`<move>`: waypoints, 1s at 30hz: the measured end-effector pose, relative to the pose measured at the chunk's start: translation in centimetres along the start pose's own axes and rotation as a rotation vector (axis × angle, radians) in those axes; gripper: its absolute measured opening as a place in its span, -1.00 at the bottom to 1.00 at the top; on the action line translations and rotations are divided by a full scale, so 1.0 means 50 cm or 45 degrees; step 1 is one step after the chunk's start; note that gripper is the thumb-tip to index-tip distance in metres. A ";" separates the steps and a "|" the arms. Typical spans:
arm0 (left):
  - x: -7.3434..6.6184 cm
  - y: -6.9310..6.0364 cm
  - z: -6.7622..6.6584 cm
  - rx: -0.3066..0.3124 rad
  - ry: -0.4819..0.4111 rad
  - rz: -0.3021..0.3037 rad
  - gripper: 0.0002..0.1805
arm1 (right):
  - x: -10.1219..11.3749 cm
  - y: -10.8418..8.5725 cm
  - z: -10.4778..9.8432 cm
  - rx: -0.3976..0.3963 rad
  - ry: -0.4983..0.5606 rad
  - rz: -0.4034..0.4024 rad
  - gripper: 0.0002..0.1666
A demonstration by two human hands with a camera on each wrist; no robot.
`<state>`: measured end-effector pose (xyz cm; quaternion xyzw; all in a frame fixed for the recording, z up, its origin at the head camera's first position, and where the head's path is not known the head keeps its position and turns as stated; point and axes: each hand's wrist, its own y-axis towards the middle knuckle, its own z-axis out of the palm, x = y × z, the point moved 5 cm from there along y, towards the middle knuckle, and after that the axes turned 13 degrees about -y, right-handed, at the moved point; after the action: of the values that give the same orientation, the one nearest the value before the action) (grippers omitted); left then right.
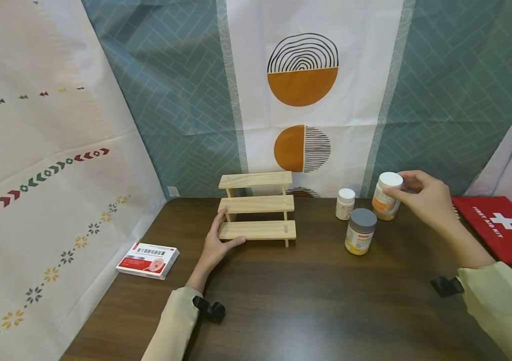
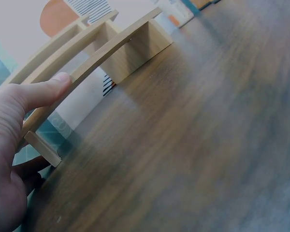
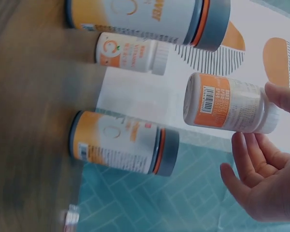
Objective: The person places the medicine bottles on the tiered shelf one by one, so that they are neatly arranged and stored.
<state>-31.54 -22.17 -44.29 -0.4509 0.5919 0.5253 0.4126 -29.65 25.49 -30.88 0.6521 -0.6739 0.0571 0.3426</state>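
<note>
A three-tier wooden shelf rack (image 1: 260, 229) stands on the table against the cloth backdrop. My left hand (image 1: 216, 245) grips its left end, thumb on the lowest board (image 2: 99, 55) and other fingers around the side. To the right, my right hand (image 1: 427, 198) holds a white pill bottle (image 3: 227, 104) with an orange label by its cap, thumb and fingers on opposite sides. That bottle is raised off the table. Near it stand a small white vitamin bottle (image 1: 345, 204) and a grey-lidded jar (image 1: 360, 232). Another grey-lidded jar (image 3: 123, 142) is mostly hidden behind the held bottle in the head view.
A red and white medicine box (image 1: 148, 260) lies at the left table edge, beside a patterned white cloth (image 1: 79, 210). At the far right is a red first aid kit pouch (image 1: 499, 225). The dark wooden table (image 1: 310, 301) stretches toward me in front of the rack.
</note>
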 end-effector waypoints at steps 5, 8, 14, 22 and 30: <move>0.003 0.001 0.006 0.018 -0.003 0.000 0.07 | 0.010 0.005 0.003 0.020 -0.011 0.010 -0.28; 0.003 0.000 0.008 0.022 -0.009 0.002 0.07 | 0.018 0.006 0.005 0.014 0.011 -0.004 -0.29; 0.006 -0.006 0.000 -0.005 0.007 -0.004 0.07 | 0.051 0.011 0.025 0.051 0.020 -0.052 -0.26; -0.019 -0.009 0.001 0.016 -0.019 -0.028 0.07 | 0.124 0.023 0.046 0.060 0.096 -0.136 -0.28; -0.044 -0.013 0.009 0.029 -0.007 -0.033 0.05 | 0.180 0.032 0.071 0.086 0.197 -0.157 -0.30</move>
<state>-30.36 -21.52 -42.37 -0.4523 0.5910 0.5144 0.4262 -31.75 16.30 -28.16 0.6970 -0.6019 0.1087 0.3743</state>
